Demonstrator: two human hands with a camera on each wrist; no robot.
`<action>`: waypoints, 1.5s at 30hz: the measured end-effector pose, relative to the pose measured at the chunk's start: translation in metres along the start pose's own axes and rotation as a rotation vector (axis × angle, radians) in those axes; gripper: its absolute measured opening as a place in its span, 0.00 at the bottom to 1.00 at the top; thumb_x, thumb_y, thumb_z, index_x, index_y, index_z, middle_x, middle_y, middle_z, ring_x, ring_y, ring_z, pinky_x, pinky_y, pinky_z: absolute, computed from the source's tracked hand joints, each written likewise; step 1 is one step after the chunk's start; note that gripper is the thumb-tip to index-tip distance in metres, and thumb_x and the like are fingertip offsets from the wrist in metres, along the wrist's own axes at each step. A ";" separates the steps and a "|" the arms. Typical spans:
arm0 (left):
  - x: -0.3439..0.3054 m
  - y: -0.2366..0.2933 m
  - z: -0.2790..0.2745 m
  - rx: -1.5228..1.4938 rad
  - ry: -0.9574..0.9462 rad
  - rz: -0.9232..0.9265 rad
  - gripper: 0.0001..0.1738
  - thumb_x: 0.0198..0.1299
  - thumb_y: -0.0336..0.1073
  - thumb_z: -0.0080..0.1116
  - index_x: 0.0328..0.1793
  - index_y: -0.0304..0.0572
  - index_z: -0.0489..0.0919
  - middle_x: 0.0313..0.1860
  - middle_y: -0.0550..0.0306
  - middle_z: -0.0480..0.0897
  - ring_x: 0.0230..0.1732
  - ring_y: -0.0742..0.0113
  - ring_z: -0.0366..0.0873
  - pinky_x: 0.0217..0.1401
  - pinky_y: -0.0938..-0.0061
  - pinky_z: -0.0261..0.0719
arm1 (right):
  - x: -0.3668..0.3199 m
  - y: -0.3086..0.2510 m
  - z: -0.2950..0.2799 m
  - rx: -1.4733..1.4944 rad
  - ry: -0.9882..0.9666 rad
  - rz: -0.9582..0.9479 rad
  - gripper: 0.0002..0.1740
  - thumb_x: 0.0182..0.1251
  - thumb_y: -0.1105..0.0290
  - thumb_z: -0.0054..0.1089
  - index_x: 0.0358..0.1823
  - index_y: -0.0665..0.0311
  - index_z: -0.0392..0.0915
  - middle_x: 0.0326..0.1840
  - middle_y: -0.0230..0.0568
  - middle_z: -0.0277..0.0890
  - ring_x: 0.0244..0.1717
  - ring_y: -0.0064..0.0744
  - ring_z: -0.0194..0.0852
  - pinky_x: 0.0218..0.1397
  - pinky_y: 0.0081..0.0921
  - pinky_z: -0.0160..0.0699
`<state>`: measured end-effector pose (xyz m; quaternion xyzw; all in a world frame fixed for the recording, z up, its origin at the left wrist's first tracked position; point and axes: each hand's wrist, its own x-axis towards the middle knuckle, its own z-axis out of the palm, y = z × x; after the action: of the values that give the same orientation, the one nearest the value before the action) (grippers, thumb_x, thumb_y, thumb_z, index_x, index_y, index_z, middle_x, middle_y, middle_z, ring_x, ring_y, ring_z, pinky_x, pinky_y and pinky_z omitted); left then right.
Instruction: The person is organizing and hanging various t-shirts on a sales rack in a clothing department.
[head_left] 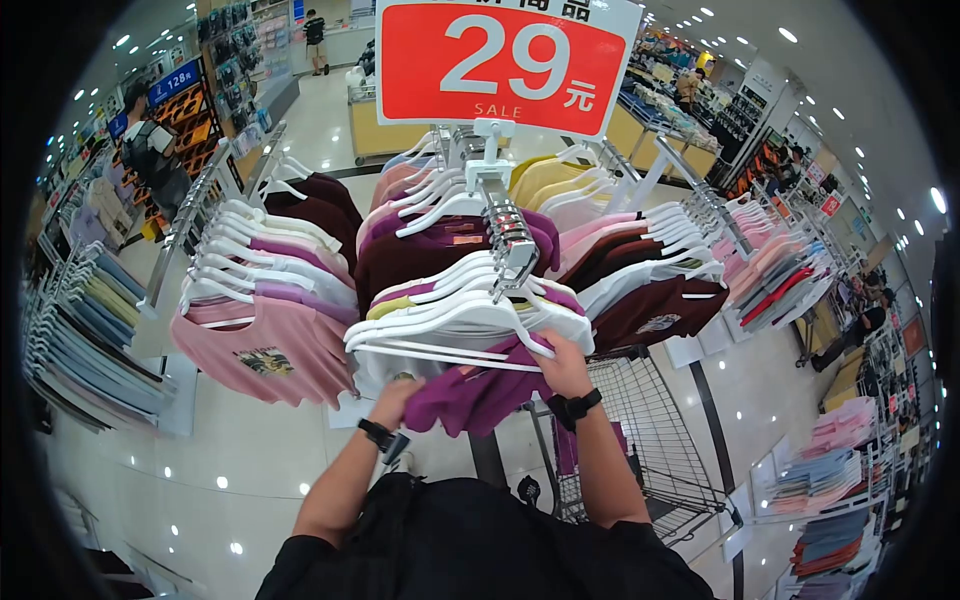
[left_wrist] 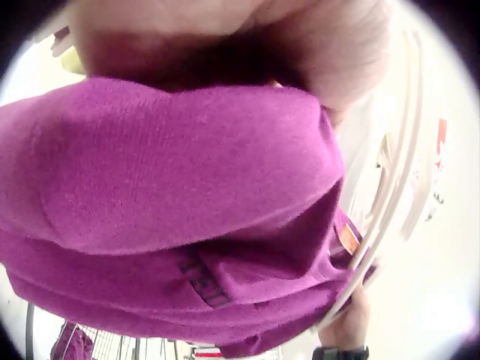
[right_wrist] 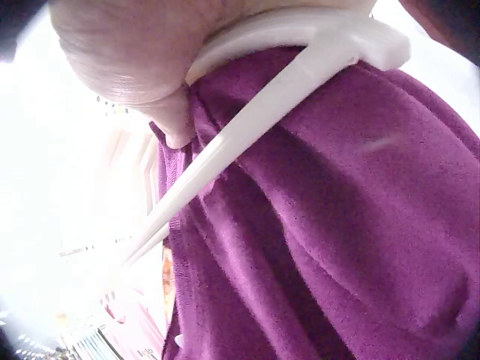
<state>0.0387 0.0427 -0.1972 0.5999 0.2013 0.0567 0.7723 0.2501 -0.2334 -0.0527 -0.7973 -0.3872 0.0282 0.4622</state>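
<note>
A purple garment [head_left: 470, 395] hangs bunched below the front white hanger [head_left: 440, 325] on the rack. The left hand [head_left: 397, 400] grips its left part; in the left wrist view the fabric [left_wrist: 187, 172] is folded beneath that hand [left_wrist: 225, 45], with dark lettering lower down. The right hand [head_left: 567, 368] holds the hanger's right end together with the cloth. In the right wrist view, the fingers of the right hand [right_wrist: 142, 60] pinch the garment [right_wrist: 337, 210] beside the white hanger bar [right_wrist: 232, 142]. Part of the fingers is hidden behind hanger and cloth.
Hanging shirts flank the hands: pink ones [head_left: 265, 350] left, maroon ones [head_left: 655, 310] right. A red and white price sign [head_left: 505, 65] stands above the rack. A wire shopping cart [head_left: 640, 430] with a purple item inside is at the right, below the rack.
</note>
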 end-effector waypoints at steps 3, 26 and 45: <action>-0.009 -0.003 0.043 -0.018 -0.029 -0.108 0.20 0.73 0.46 0.64 0.28 0.46 0.81 0.23 0.73 0.75 0.24 0.83 0.65 0.28 0.80 0.62 | -0.007 0.022 0.013 0.098 0.082 -0.068 0.11 0.70 0.70 0.66 0.50 0.65 0.81 0.38 0.49 0.83 0.39 0.48 0.83 0.45 0.35 0.79; -0.045 0.055 0.131 0.358 -0.308 0.056 0.26 0.69 0.40 0.70 0.20 0.44 0.70 0.18 0.73 0.68 0.23 0.85 0.61 0.24 0.79 0.59 | -0.183 0.034 0.049 0.876 -0.184 0.642 0.18 0.75 0.76 0.60 0.64 0.70 0.77 0.51 0.40 0.85 0.45 0.23 0.83 0.50 0.24 0.83; -0.137 0.032 0.080 0.249 -0.791 -0.025 0.24 0.60 0.35 0.73 0.62 0.37 0.81 0.48 0.55 0.88 0.45 0.67 0.87 0.52 0.68 0.85 | -0.201 -0.157 0.060 0.657 -0.056 0.186 0.19 0.73 0.83 0.55 0.63 0.68 0.76 0.56 0.36 0.80 0.57 0.25 0.76 0.64 0.26 0.75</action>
<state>-0.0508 -0.0659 -0.1173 0.6617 -0.0984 -0.2125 0.7122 -0.0074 -0.2773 -0.0307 -0.6367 -0.2955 0.2152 0.6790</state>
